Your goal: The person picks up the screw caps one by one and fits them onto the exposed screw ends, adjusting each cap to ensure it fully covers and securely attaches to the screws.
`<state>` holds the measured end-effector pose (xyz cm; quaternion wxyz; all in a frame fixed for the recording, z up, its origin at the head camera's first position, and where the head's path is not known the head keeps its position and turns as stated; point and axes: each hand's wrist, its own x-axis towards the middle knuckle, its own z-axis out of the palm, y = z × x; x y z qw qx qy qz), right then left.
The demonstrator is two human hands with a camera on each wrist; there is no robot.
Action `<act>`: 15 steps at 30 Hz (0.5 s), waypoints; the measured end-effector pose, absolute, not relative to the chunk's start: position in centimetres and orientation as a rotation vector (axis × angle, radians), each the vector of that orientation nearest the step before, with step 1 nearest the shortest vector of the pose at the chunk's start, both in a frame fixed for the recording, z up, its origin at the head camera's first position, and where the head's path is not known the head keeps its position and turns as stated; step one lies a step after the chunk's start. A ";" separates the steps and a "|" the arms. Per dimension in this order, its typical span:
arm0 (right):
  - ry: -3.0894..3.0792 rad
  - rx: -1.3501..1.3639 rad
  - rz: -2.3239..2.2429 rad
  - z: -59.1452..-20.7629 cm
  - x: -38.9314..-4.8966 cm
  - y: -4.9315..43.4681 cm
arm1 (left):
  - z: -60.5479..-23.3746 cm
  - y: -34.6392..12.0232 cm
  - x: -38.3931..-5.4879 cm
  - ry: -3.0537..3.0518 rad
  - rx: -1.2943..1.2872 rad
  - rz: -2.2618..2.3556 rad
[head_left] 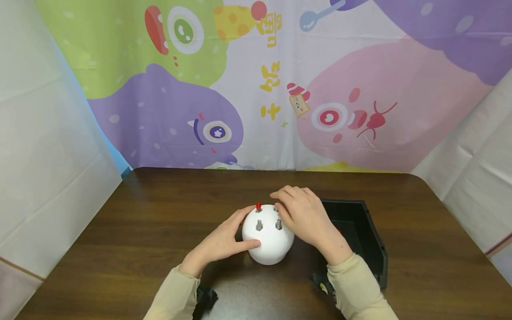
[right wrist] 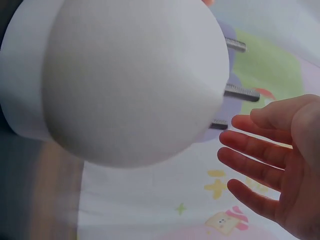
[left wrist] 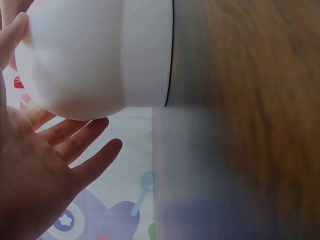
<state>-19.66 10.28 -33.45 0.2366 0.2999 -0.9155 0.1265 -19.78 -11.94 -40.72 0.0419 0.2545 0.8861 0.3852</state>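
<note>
A white dome-shaped object (head_left: 269,251) stands on the table with several grey ridged posts (head_left: 259,226) sticking out of its top. A small red piece (head_left: 258,206) sits on the far left post. My left hand (head_left: 222,238) holds the dome from the left, thumb on its near side and fingers along its far side. Over the far right post hovers my right hand (head_left: 306,218), which partly hides that post in the head view. In the right wrist view its loosely bent fingers (right wrist: 255,147) are close to a post (right wrist: 219,124), with nothing visible between them.
A black tray (head_left: 376,249) lies to the right on the brown wooden table (head_left: 120,249), partly behind the right forearm; a bit of red shows inside. Dark items lie beside both sleeves. A cartoon-printed curtain (head_left: 256,133) hangs behind the table.
</note>
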 end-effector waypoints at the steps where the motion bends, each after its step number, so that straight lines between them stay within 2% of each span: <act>1: -2.509 0.818 0.349 -33.4 -19.7 10.4 | -40.7 -12.0 -19.8 2.712 0.778 1.179; 15: -2.530 0.793 0.290 -33.4 -19.6 11.9 | -40.7 -11.9 -19.7 2.718 0.769 1.171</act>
